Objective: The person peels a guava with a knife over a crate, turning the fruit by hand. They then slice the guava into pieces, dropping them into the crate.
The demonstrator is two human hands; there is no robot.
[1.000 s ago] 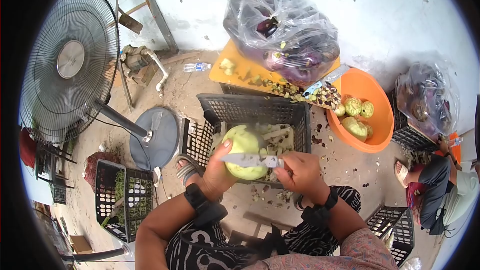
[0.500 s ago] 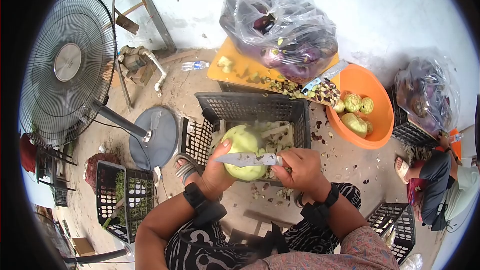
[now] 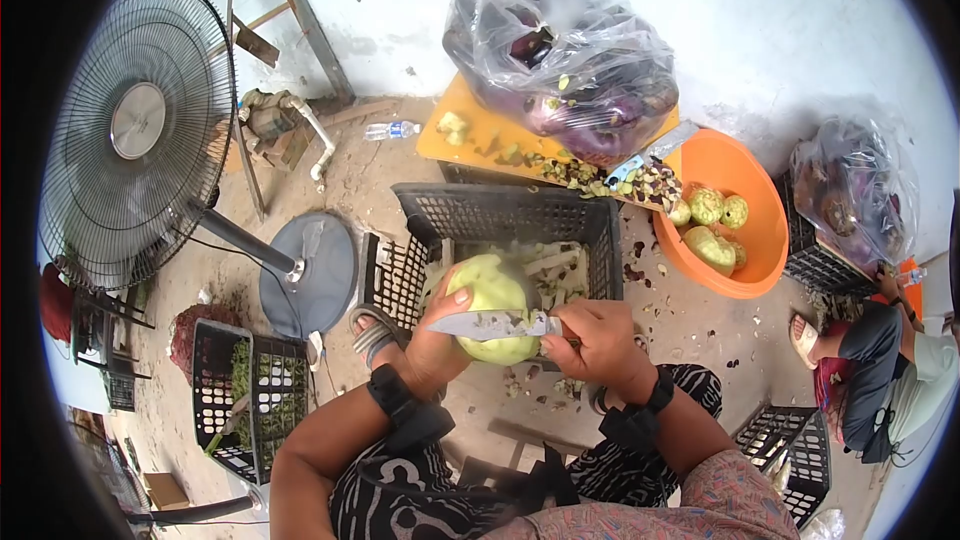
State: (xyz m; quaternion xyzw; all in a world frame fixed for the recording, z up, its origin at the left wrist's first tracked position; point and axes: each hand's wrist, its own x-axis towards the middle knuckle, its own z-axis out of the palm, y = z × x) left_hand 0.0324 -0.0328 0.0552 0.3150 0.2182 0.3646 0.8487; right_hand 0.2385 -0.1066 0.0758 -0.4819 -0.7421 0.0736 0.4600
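My left hand [image 3: 432, 340] grips the left side of a large, round, pale green vegetable [image 3: 490, 290], its thumb lying near the knife tip. The surface looks smooth and peeled. A knife [image 3: 485, 323] lies across the vegetable's near side, blade pointing left, with pale bits stuck to the metal. My right hand [image 3: 598, 340] is closed around its handle. Both hands are over a black plastic crate [image 3: 500, 210] holding pale strips and scraps. Part of the vegetable's left side is hidden behind my left hand.
Beyond the crate, a bag of purple eggplants [image 3: 575, 70] rests on an orange board [image 3: 440, 140] with peelings and a second knife [image 3: 640, 165]. An orange basin [image 3: 770, 240] holds several peeled vegetables. A fan [image 3: 137, 120] stands left; another person [image 3: 890, 370] sits right.
The knife has shifted slightly right and down across the vegetable, and its blade has tilted. My left thumb has moved slightly right. Both hands keep their grips.
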